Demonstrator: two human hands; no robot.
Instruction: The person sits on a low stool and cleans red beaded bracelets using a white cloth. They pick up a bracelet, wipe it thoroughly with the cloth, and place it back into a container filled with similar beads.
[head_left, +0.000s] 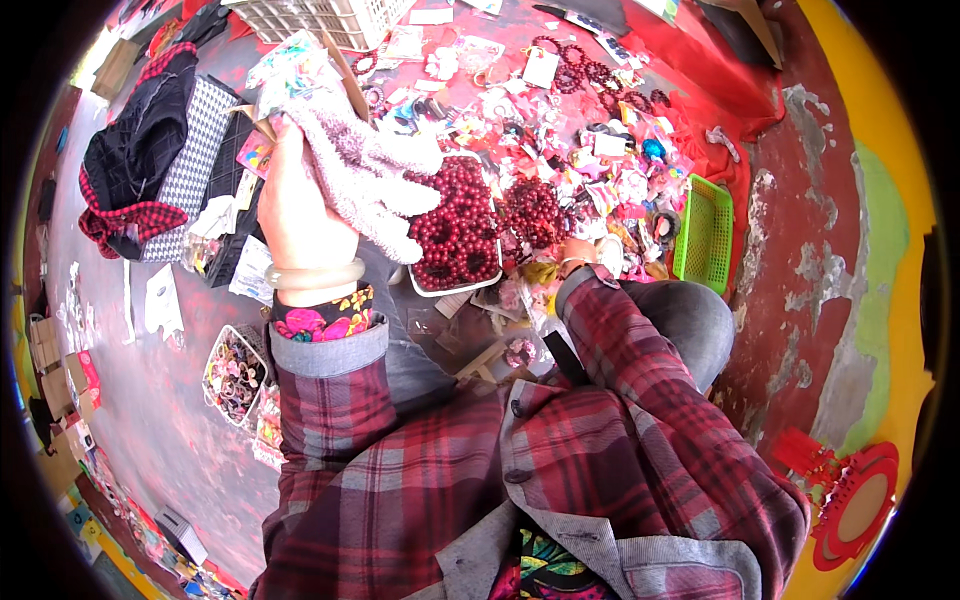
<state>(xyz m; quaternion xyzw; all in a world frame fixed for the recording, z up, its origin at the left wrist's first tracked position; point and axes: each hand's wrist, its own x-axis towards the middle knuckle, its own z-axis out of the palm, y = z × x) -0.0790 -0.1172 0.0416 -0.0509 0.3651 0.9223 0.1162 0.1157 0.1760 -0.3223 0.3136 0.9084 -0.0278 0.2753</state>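
Note:
My left hand [297, 205], with a pale bangle at the wrist, is raised at the left and closed on a fuzzy pinkish-white glove [365, 165]. The glove's limp fingers spread to the right, over the edge of a white tray [428, 290] heaped with dark red bead bracelets [455, 225]. Right beyond the glove's cuff is a clear plastic bag [290, 68] with colourful contents. My right hand [578, 252] is low among small trinkets, beside a loose pile of dark red beads [535, 212]; its fingers are mostly hidden.
Hair accessories and packets [600, 170] lie scattered on red cloth ahead. A green basket [705, 235] stands at the right, a white crate [320, 20] at the far left. Dark clothing [140, 150] lies left. A small basket of hair ties [235, 375] sits by my left arm.

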